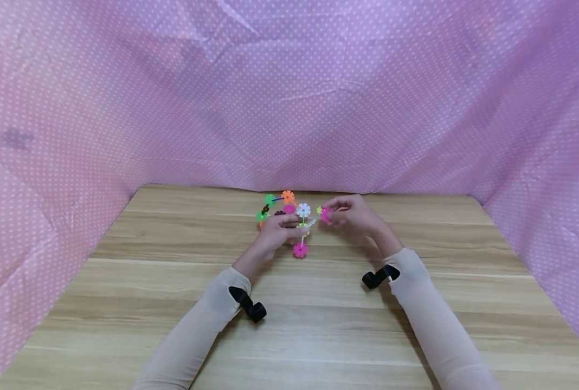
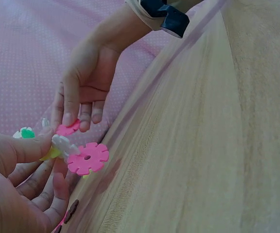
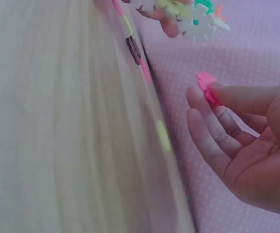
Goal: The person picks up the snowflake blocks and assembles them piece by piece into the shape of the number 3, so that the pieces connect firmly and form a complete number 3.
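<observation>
Pink disc (image 1: 326,215) beside linked discs (image 1: 303,210)

The left hand (image 1: 275,234) pinches the linked discs, the bench (image 1: 314,330) below them. Right of the linked discs, near but apart, the right hand (image 1: 360,218) pinches the pink disc between thumb and fingers.

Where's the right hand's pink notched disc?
Head view: pink notched disc is pinched in the right hand, right of the white notched disc.

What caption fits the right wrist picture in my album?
A right hand pinches a pink disc in front of dotted cloth.
</observation>
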`<control>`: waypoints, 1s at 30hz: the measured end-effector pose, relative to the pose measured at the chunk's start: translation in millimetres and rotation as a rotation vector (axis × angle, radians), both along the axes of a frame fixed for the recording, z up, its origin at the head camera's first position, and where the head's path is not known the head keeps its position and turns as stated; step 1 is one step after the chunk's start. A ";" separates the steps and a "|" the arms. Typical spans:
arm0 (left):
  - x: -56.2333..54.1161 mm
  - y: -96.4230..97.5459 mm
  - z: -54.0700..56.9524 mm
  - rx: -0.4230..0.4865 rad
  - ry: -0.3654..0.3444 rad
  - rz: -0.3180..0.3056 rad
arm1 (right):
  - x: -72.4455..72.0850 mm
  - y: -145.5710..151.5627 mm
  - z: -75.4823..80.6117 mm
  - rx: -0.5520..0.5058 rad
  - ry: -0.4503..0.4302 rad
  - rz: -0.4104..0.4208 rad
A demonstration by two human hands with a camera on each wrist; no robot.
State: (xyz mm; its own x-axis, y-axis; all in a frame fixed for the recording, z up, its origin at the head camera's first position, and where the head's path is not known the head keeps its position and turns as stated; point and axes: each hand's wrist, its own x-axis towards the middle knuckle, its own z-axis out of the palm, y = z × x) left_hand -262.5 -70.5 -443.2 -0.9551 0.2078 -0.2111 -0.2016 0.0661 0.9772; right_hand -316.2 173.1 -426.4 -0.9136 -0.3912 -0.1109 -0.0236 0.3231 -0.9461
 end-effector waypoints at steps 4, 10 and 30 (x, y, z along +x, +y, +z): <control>-0.3 0.5 0.2 -0.013 0.006 0.011 | 3.8 -4.8 7.8 -0.050 0.028 0.006; -1.7 1.7 1.5 -0.022 -0.006 0.011 | 11.0 -9.9 15.9 -0.109 0.034 0.020; -0.5 -1.1 1.7 -0.037 -0.006 0.022 | 16.4 -19.3 14.7 -0.116 0.019 0.021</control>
State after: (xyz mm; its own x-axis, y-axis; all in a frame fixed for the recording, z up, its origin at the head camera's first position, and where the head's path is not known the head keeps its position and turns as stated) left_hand -262.9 -71.5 -441.5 -0.9582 0.1783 -0.2237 -0.2090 0.0980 0.9730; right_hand -299.8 153.8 -411.7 -0.9064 -0.4198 -0.0467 -0.0473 0.2106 -0.9764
